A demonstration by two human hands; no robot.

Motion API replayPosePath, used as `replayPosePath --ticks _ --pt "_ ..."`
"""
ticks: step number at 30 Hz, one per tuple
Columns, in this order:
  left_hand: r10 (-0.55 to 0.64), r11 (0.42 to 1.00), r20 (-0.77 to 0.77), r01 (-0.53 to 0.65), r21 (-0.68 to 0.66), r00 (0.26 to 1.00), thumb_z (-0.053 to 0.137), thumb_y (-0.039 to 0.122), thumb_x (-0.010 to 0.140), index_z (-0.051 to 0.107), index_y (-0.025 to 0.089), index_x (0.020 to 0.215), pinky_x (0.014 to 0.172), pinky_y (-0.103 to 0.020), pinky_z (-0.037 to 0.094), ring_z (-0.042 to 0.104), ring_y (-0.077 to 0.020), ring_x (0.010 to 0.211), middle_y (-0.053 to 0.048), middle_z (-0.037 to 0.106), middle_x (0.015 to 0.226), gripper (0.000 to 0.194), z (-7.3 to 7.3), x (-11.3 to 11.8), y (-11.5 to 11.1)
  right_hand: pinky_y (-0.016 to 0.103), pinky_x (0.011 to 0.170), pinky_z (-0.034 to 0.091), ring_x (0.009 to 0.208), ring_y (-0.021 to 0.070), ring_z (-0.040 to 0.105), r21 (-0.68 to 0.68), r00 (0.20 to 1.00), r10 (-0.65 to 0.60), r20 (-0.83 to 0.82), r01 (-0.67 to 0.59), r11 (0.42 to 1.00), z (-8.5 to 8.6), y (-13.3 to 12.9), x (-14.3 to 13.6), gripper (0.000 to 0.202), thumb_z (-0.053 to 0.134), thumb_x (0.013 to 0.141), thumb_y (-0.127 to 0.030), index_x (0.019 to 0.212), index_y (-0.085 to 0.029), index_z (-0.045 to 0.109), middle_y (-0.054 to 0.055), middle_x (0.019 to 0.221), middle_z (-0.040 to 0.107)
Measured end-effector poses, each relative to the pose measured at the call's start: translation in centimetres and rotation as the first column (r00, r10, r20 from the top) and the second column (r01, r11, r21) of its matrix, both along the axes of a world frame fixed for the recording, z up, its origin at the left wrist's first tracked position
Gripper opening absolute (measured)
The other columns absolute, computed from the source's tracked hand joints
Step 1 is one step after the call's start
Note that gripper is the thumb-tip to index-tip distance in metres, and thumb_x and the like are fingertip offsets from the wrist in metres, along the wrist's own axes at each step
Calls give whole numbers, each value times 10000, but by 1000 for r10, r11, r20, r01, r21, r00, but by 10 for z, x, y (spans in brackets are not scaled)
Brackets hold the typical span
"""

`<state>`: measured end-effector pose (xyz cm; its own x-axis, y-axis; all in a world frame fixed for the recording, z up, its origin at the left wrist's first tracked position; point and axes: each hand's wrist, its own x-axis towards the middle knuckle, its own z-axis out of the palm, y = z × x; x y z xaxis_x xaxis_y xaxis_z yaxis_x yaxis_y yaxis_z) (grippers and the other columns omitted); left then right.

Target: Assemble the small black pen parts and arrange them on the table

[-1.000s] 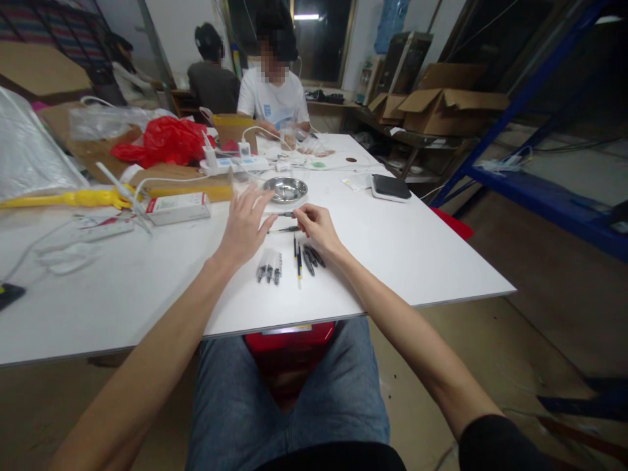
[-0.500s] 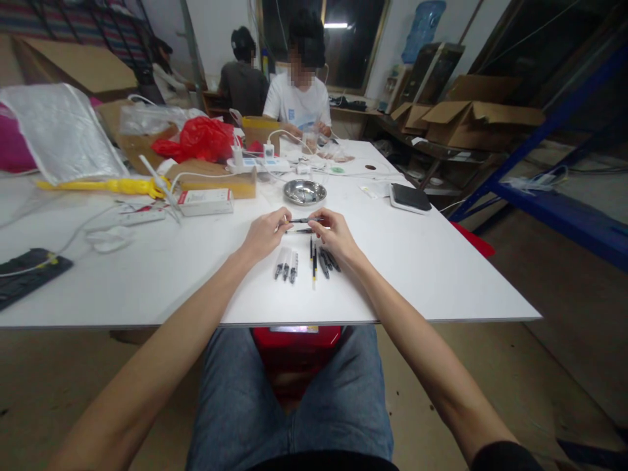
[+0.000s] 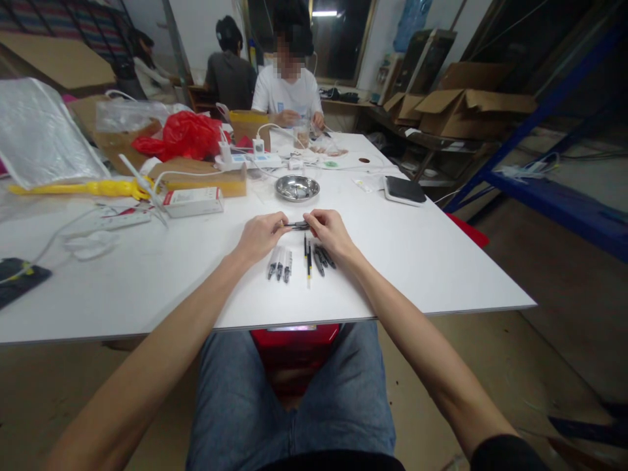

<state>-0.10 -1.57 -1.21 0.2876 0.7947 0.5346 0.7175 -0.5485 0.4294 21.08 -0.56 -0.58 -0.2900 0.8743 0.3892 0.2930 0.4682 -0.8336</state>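
Observation:
A dark, slim pen part [image 3: 297, 226] lies crosswise between my two hands. My left hand [image 3: 265, 233] pinches its left end, and my right hand [image 3: 328, 230] has its fingertips closed on the right end. Nearer the table edge, on the left, are several clear pen barrels with dark tips [image 3: 279, 265]. Thin black refills with yellow bands [image 3: 309, 260] lie in the middle. Several dark grey pen pieces [image 3: 322, 258] sit just below my right hand. Beyond my hands stands a shiny metal dish [image 3: 297, 188] with small items in it.
On the white table [image 3: 417, 275] are a white box [image 3: 193, 201], a power strip [image 3: 248, 161], a red plastic bag [image 3: 181, 136] and a black-topped device [image 3: 405, 191]. A person in a white shirt [image 3: 287, 91] sits across, hands on small items. Blue shelving [image 3: 544, 209] stands right.
My hands have come slightly closer together around the dark part. The separate dark piece that lay just below them no longer shows apart. The camera view has shifted slightly.

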Motion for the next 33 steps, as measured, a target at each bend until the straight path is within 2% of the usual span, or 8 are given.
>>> replayPosePath --ticks 5,7,11,14,19,25,29,33 --pt "-72 997 23 72 -17 997 552 462 990 698 204 958 704 -305 440 616 -185 735 -36 705 827 298 0 2 0 256 578 386 626 133 504 -15 991 70 -117 -72 997 5 -2 0 452 642 890 -609 859 -160 676 10 704 609" --pt "-96 995 15 96 -9 995 529 436 1004 705 192 938 732 -315 455 634 -198 796 -61 719 898 308 2 2 -1 257 578 380 616 129 498 -14 993 59 -105 -60 998 4 -2 0 464 656 876 -615 809 -155 669 9 687 603" --pt "-46 997 -23 47 54 999 563 444 993 712 197 890 784 -346 471 641 -222 850 -78 723 905 306 4 2 -2 263 549 332 531 114 419 -58 1000 4 -31 -6 998 -1 -2 -2 535 569 920 -641 668 -170 605 -19 535 502" --pt "-31 996 -27 33 83 999 575 456 992 723 207 911 805 -356 477 644 -222 867 -75 729 922 301 3 1 -2 261 528 313 510 116 403 -84 996 -8 -84 1 996 -1 -1 -3 494 559 931 -615 749 -166 652 -35 518 458" --pt "-3 999 -79 7 50 997 579 418 997 743 216 919 848 -378 473 645 -228 891 -56 753 929 272 0 -2 2 258 553 367 553 122 471 -91 982 -13 -189 -5 996 -2 5 0 342 655 861 -489 889 -150 694 -7 659 597" --pt "39 999 -166 -39 -1 985 636 357 969 770 203 903 866 -390 452 630 -250 941 -60 771 917 214 0 -1 2 281 692 396 662 153 538 6 988 -144 46 144 990 -8 7 2 278 577 894 -348 684 -173 626 12 652 616" --pt "45 999 -143 -48 -20 989 622 358 975 778 209 970 881 -392 446 620 -251 962 -59 770 954 215 0 -2 3 288 678 348 677 160 518 93 961 -218 169 204 974 -9 6 3 310 539 948 -352 712 -176 633 12 672 608" --pt "-12 999 -120 6 -51 993 615 328 964 772 206 1013 905 -392 444 608 -248 983 -65 751 987 205 1 -6 4 287 725 381 724 163 544 90 958 -195 209 180 980 -9 10 10 147 610 890 -242 785 -163 676 22 755 657"
